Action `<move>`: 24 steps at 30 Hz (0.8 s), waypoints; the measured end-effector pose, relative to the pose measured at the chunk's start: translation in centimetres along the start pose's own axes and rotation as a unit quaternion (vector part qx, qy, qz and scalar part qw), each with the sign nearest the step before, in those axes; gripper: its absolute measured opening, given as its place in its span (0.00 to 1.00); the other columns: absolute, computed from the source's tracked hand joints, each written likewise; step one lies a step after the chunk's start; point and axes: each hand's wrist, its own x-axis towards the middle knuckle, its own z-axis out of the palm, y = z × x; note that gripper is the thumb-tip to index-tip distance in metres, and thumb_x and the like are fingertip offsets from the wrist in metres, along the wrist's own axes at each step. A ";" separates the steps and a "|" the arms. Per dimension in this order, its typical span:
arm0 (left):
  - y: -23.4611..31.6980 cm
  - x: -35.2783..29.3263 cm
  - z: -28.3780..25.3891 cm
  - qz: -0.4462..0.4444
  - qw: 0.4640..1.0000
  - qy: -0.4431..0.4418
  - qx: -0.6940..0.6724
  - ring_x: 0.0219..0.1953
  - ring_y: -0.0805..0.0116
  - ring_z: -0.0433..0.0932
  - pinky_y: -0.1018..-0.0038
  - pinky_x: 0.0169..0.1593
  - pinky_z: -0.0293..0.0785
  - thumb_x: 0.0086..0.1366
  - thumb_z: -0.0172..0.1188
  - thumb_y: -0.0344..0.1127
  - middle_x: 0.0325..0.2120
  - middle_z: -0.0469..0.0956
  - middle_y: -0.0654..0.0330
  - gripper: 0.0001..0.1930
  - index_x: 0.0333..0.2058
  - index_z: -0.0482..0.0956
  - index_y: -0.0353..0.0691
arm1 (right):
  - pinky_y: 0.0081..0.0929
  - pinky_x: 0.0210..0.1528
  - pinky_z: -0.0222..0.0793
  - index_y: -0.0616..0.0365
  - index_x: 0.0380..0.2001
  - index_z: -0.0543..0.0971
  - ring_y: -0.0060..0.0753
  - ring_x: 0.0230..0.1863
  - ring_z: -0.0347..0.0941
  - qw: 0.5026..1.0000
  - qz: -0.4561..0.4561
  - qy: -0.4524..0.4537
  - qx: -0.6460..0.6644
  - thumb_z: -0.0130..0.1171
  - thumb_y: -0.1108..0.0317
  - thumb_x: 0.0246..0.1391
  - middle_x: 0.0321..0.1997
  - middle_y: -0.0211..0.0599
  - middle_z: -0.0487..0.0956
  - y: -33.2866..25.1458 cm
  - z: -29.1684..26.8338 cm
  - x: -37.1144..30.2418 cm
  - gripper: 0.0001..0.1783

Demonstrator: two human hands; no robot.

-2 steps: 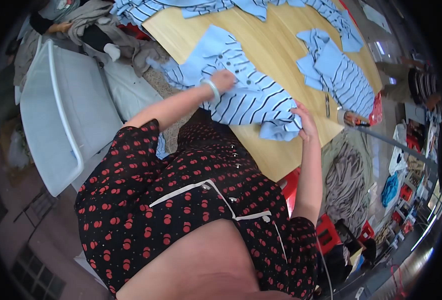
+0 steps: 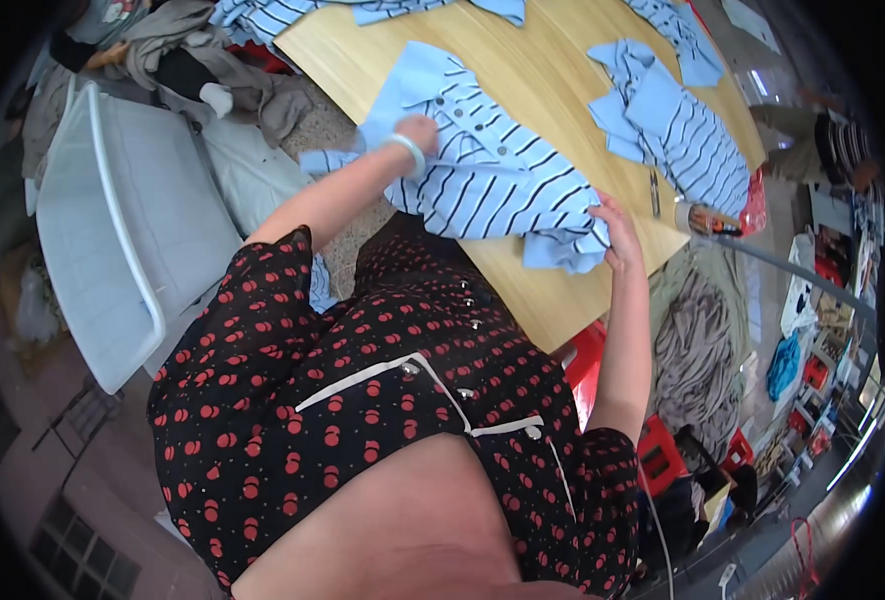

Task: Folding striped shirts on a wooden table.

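Your wooden counter (image 2: 553,100) spreads out beyond your lap, with more blue striped clothes (image 2: 403,12) along its far edge and a heap of grey-brown cloth (image 2: 698,340) past its near right corner. The light blue striped shirt (image 2: 508,200) lies slantwise at the edge closest to you, its left end hanging past the wood. A second striped shirt (image 2: 678,130) lies folded to its right, well apart. Your right hand (image 2: 618,232) has its fingers closed on the right end of the first shirt—thumb below, the others above. Your left hand (image 2: 419,133) is over that shirt's left part, fingers curled in; it is blurred, so I cannot tell whether they grip any cloth. A pale bangle (image 2: 415,152) circles your left wrist, a dark pen (image 2: 655,193) lies beside the folded shirt, and dark buttons (image 2: 504,150) run down the first shirt's front.
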 end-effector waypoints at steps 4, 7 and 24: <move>-1.1 2.4 0.0 -0.142 0.955 -0.066 -0.251 0.30 0.62 0.74 0.73 0.28 0.70 0.52 0.43 0.32 0.26 0.72 0.54 0.10 0.32 0.69 0.37 | 0.18 0.37 0.64 0.64 0.38 0.69 0.23 0.34 0.68 0.995 -0.031 0.093 -0.028 0.48 0.76 0.38 0.34 0.36 0.72 0.5 -3.0 -1.0 0.17; -1.4 3.2 0.6 -0.166 0.898 -0.140 -0.381 0.36 0.58 0.71 0.70 0.33 0.72 0.53 0.47 0.30 0.40 0.66 0.54 0.18 0.45 0.58 0.38 | 0.24 0.38 0.64 0.63 0.38 0.69 0.30 0.35 0.69 0.896 -0.049 0.257 -0.360 0.46 0.76 0.38 0.34 0.41 0.73 1.4 -3.9 -1.3 0.18; 3.7 3.4 8.1 -0.298 0.882 -0.020 -0.365 0.12 0.68 0.67 0.74 0.14 0.63 0.51 0.51 0.43 0.15 0.69 0.59 0.15 0.22 0.68 0.35 | 0.36 0.28 0.62 0.59 0.22 0.70 0.41 0.25 0.67 0.688 -0.368 -0.068 -0.622 0.45 0.73 0.37 0.19 0.39 0.67 9.6 14.0 5.6 0.06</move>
